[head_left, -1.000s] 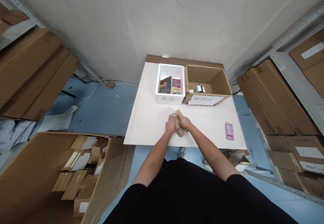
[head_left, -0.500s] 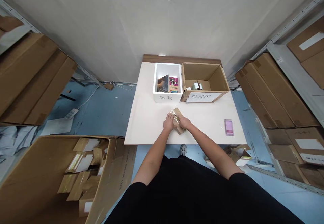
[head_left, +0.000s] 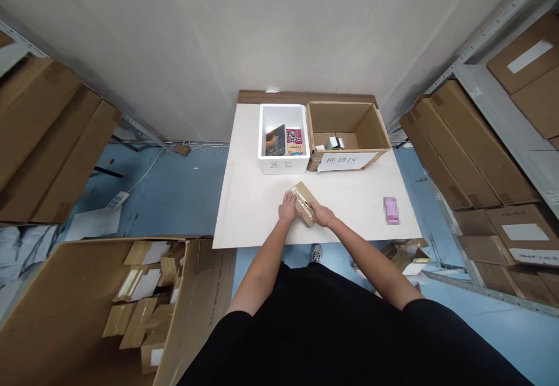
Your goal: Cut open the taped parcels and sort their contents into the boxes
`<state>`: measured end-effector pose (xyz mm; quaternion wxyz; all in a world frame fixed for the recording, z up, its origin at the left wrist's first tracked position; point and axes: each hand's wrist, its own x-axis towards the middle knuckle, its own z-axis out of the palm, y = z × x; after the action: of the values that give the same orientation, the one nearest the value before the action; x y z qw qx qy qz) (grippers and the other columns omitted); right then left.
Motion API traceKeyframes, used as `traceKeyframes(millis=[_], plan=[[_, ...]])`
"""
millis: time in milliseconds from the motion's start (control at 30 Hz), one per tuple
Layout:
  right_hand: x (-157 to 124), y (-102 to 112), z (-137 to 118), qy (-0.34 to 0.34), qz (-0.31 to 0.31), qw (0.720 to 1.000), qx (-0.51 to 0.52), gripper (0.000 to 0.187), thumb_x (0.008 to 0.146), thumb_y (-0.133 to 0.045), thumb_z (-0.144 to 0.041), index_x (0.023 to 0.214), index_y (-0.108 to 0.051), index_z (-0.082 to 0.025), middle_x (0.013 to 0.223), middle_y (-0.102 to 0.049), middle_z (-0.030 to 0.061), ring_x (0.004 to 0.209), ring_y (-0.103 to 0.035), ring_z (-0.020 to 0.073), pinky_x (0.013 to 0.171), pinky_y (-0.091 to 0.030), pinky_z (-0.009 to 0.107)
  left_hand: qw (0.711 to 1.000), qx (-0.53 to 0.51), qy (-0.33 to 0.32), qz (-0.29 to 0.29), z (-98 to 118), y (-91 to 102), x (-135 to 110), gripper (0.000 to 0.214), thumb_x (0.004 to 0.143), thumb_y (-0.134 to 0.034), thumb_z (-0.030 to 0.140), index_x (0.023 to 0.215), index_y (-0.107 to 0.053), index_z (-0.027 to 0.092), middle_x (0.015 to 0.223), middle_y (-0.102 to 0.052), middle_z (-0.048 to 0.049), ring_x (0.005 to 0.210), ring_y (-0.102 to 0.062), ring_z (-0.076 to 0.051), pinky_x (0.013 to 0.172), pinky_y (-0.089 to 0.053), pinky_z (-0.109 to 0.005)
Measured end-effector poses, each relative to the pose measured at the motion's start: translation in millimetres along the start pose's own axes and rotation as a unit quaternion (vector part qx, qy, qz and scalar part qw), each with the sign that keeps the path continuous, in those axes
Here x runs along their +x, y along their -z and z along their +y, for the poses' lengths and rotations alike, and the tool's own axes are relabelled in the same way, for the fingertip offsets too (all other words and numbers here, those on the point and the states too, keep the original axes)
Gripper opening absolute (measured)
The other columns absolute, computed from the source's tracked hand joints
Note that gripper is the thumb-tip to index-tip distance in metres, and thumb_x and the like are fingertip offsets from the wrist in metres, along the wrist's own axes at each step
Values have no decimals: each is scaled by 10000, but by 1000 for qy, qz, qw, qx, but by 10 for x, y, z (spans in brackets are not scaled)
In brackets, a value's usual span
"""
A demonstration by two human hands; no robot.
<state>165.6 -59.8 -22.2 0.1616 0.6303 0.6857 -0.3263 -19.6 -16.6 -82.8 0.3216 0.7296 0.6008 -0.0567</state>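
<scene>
A small taped cardboard box [head_left: 303, 201] lies at a slant on the white table, near its front edge. Against the box's left side is my left hand [head_left: 288, 206], its fingers holding the box steady. My right hand [head_left: 322, 215] is closed at the right side of the box. A small dark spot shows by its fingertips, too small to name, and the inside of that hand is hidden.
Behind stand a white foam bin [head_left: 283, 166] with books and an open cardboard carton [head_left: 379, 144] with small items. A pixelated pink item [head_left: 391, 210] lies at the right. A large carton [head_left: 209, 293] of parcels stands at the lower left; loaded shelves [head_left: 498, 106] flank the right.
My right hand has shifted slightly outward along the box's right side, showing more of the box top. The left hand stays on the box. The whole view has shifted a little.
</scene>
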Motion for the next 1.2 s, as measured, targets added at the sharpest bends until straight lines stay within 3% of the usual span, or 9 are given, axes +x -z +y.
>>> traceKeyframes(millis=[367,533,700,767,867,933,1033,1200], plan=[[-358,-151,163,-24,-37,999,-4,672,1033,-459,-165,1684,-328,-263,1363,-705,179,1191,-703,328,874,-522,364,1000,16,-2,0,13,44,-22,1073,786,-886,559,1666,-316,326,1817,-142,-66,1676,-81,-287,1190,-479,-476],[-529,-202,228,-35,-61,997,-20,752,997,-515,-149,1695,-286,-310,1280,-720,170,1120,-720,311,828,-511,338,999,33,10,-11,40,30,9,1039,799,-867,595,1650,-331,330,1816,-134,-84,1675,-77,-299,1175,-492,-485],[-823,-300,579,-39,-75,996,-12,720,950,-569,-130,1633,-428,-309,1198,-736,172,1074,-725,329,839,-516,365,999,34,13,-9,100,-3,2,1029,813,-853,596,1648,-317,324,1818,-118,-99,1674,-69,-322,1158,-502,-486],[-878,-338,788,-60,-42,997,30,656,980,-529,-160,1618,-450,-290,1182,-749,170,1061,-728,331,855,-520,375,999,33,16,-6,128,-8,-3,1024,824,-844,583,1652,-302,317,1818,-107,-109,1672,-68,-334,1144,-508,-491],[-736,-366,975,-102,73,983,138,662,1055,-475,-302,1688,-291,-245,1273,-744,160,1102,-728,315,912,-528,369,999,45,21,3,176,-6,-13,1019,824,-843,560,1645,-298,303,1811,-126,-125,1665,-85,-346,1142,-502,-502],[-498,-386,956,-125,128,964,198,752,1061,-504,-445,1711,-204,-214,1380,-702,164,1154,-716,304,952,-536,367,998,58,27,5,211,-10,-34,1010,817,-845,559,1632,-312,292,1804,-146,-137,1658,-102,-354,1144,-494,-507],[-95,-449,796,-131,137,951,243,865,1009,-576,-552,1706,-215,-188,1410,-680,168,1140,-717,286,971,-553,386,996,74,46,11,259,-45,-109,990,818,-823,604,1616,-338,273,1792,-173,-158,1645,-131,-370,1143,-484,-511],[327,-531,671,-89,158,936,303,934,940,-662,-538,1701,-242,-197,1420,-679,139,1179,-695,260,1013,-551,390,989,93,109,35,287,-153,-310,1004,847,-720,707,1633,-339,212,1745,-262,-227,1612,-199,-426,1172,-429,-549]])
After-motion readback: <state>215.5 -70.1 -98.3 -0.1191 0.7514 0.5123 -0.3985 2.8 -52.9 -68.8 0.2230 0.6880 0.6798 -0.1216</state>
